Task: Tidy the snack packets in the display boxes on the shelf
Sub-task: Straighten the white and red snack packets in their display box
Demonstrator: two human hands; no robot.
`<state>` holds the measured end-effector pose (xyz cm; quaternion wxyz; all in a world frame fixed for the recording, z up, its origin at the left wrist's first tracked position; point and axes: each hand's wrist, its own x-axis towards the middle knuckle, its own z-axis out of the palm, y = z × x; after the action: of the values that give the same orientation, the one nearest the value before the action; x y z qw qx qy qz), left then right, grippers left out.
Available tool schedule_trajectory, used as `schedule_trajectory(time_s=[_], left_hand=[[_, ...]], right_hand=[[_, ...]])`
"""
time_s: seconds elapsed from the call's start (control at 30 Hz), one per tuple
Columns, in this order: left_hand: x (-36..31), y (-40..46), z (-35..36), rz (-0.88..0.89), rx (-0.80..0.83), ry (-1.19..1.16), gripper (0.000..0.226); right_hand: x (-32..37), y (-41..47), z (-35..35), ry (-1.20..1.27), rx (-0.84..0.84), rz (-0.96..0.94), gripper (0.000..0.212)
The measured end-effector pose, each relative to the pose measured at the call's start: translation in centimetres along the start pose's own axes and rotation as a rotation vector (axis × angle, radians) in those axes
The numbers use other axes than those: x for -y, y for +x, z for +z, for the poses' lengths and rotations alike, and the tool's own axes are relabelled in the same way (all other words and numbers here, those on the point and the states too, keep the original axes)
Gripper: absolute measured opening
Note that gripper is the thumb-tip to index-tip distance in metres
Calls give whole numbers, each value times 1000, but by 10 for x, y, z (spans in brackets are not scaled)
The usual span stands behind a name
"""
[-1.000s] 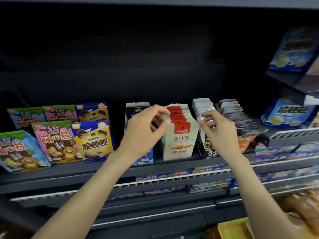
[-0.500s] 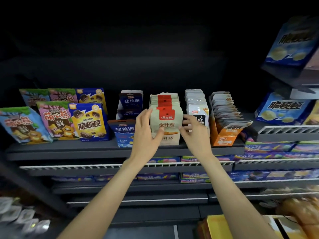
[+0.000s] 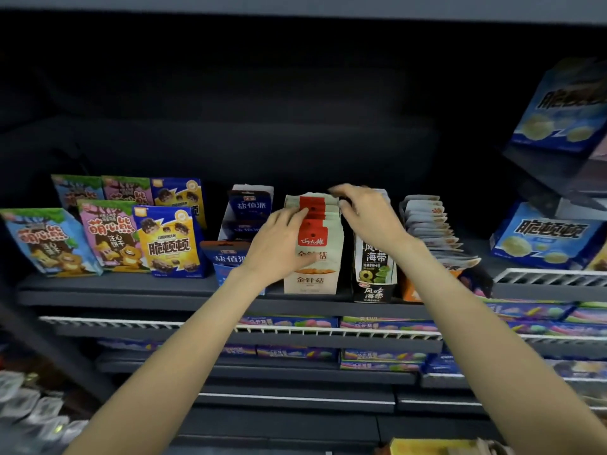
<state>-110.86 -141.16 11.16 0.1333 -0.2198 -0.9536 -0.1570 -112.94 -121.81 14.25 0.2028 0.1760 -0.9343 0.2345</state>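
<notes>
Matt dark-grey shelf (image 3: 115, 292) with white wire rail (image 3: 328, 331); matt cream card display box (image 3: 312, 284) of red-topped packets (image 3: 312, 208); glossy film cookie bags (image 3: 169, 243); silvery foil-look sachets (image 3: 427, 221).

Glossy blue, pink and yellow biscuit pouches (image 3: 108, 236) lean at the left; flat purple candy boxes (image 3: 387, 324) (rainbow-printed) line a white wire rail (image 3: 328, 331) below.

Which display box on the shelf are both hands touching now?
The cream box with red-topped packets, second of four. The left hand presses its front; the right hand reaches over its rear packets. The blue, black and orange boxes are untouched.
</notes>
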Motion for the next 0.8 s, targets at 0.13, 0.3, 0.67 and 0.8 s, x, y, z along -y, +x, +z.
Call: schedule_trajectory(time_s=[0.13,0.3,0.67,0.8], left_hand=[[7,1,1,50,-11,76,93],[9,13,1,55,30,129,107],[6,22,-5,106,125,124,91],[5,3,-3,177,32,104,71]], right_hand=[[-20,37,7,-148,237,-5,36],[-20,43,9,-376,271,-163,35],[-14,30,0,15,442,-81,25],[-20,19,-8,27,393,-107,24]])
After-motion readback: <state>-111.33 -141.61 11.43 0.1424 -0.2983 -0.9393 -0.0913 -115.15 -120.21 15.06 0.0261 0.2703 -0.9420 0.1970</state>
